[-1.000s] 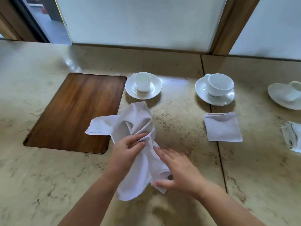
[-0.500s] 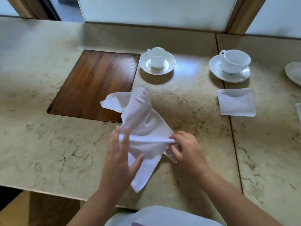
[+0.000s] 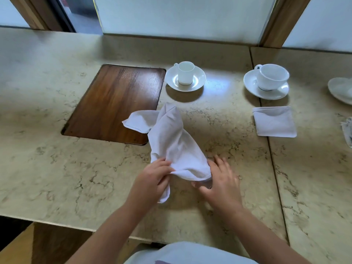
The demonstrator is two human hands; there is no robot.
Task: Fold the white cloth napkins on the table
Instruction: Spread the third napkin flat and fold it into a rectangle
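The crumpled white napkin (image 3: 171,143) is pinched at its near edge by the left hand (image 3: 152,180); the right hand (image 3: 219,180), fingers spread, is laid beside it. A folded napkin (image 3: 274,121) is seen well right of it on the desk (image 3: 57,168).

I note a plain white napkin (image 3: 172,141), unpatterned, crumpled at the counter's near middle. The counter (image 3: 57,168) is beige marble with darker brown veining. A dark brown wood-grain inset (image 3: 114,101) sits left of centre. Toward the far edge, two white cups (image 3: 185,73) on white saucers (image 3: 198,82). A folded white napkin (image 3: 274,121) lies right.
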